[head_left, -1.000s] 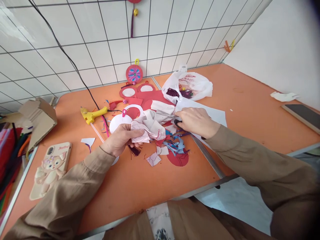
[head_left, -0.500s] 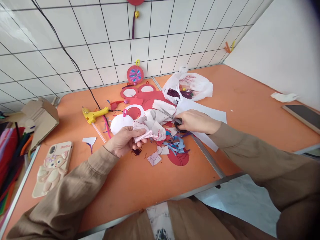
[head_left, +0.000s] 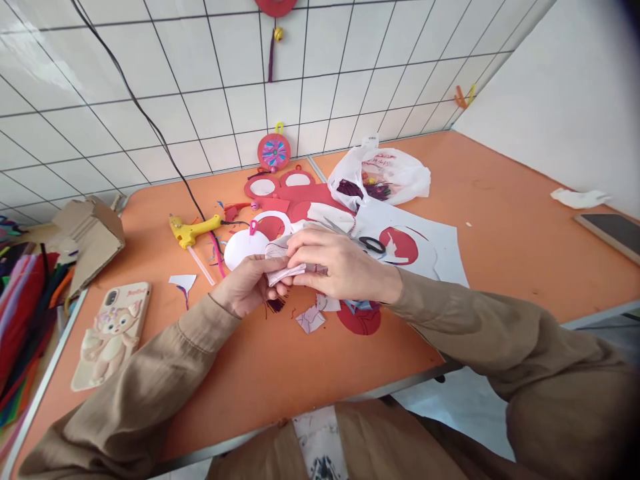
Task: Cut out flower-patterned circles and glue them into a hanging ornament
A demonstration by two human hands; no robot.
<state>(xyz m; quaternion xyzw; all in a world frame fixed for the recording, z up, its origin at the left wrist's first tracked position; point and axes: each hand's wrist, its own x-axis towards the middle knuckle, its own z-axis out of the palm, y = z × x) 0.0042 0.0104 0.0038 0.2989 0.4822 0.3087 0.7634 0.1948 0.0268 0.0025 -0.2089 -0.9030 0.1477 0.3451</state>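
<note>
Craft workspace: glue gun [head_left: 195, 232], red cutouts [head_left: 323, 193]

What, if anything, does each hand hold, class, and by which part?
The left hand pinches the crumpled whitish material by its left end, thumb on top. The right hand touches the material's right side; whether it grips cannot be told.

There are one left hand [head_left: 246, 285], one right hand [head_left: 345, 263], one pair of scissors [head_left: 373, 245], one hot-glue gun [head_left: 193, 233], one cartoon-cased phone [head_left: 111, 337], one plastic bag [head_left: 410, 179] and two white-centred red discs [head_left: 297, 179]. The bunched white pieces [head_left: 277, 249] cannot be counted.
</note>
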